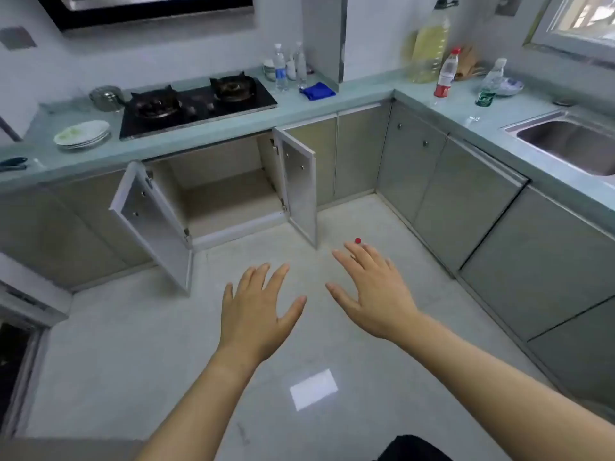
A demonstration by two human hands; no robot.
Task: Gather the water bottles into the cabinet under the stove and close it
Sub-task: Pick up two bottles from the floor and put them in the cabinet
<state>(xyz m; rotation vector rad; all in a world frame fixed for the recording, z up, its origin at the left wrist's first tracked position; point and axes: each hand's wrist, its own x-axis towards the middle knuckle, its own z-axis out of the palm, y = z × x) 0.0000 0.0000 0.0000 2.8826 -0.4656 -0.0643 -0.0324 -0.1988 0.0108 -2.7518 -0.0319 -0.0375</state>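
Observation:
The cabinet under the stove [229,201] stands with both doors swung open, the left door [153,224] and the right door [299,184]; its shelf looks bare. Two clear water bottles [281,68] [300,63] stand on the counter right of the stove [196,104]. A red-labelled bottle [446,74] and a green-labelled bottle [489,84] stand on the right counter. My left hand [256,311] and my right hand [372,291] hover over the floor, palms down, fingers spread, holding nothing.
A large jug of yellow oil [429,44] stands in the corner. A blue cloth [317,91] lies by the pillar. Plates [81,134] and a metal pot [106,98] sit left of the stove. The sink [572,141] is at right. Pale tiled floor [133,344] lies below.

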